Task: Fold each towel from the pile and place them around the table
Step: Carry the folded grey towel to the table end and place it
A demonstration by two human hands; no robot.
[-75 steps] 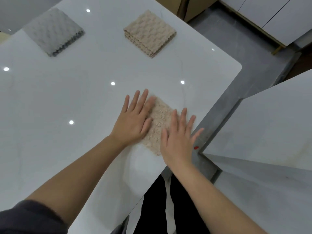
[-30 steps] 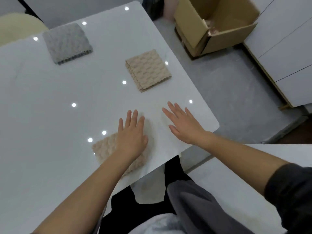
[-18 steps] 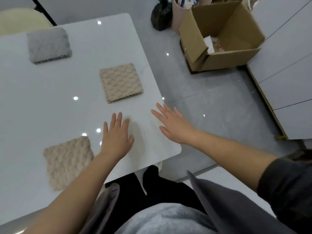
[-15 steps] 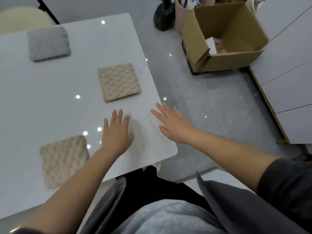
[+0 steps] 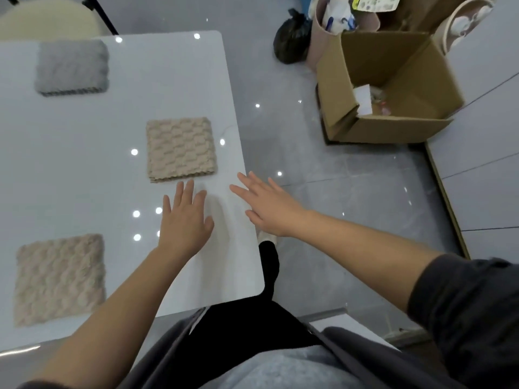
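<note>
As both hands are empty, step in hand reads as the gap between towels: three placed, next one to fetch (my judgement).

L hand (image 5: 184,220): flat over bare worktop (image 5: 84,175), fingers straight, slightly spread. Contact w/ surface: cannot tell.
R hand (image 5: 266,204): at worktop's 3 o'clock edge, partly over floor (image 5: 323,220), palm down, fingers straight & apart, holding nothing.

Towels are all folded to squares, flat on worktop, well apart:
- grey towel (image 5: 71,67) at 11 o'clock.
- far beige towel (image 5: 181,148) at 12 o'clock of L hand, near the fingertips, not touching.
- near beige towel (image 5: 60,277) at 8 o'clock.

Pile: not in view. Open box (image 5: 393,88) on floor at 2 o'clock.

To do next step well (est.):
- Lift one towel only off pile, by two corners so it hangs open.
- Spread it on a bare patch, e.g. around L hand.
- Match corners before creasing; halve, then halve again to same square as the other three.
- Press w/ flat palm from fold outward.
- Set down w/ a gap like the rest, edges parallel to worktop rim.
- Don't nudge far beige towel.
</note>
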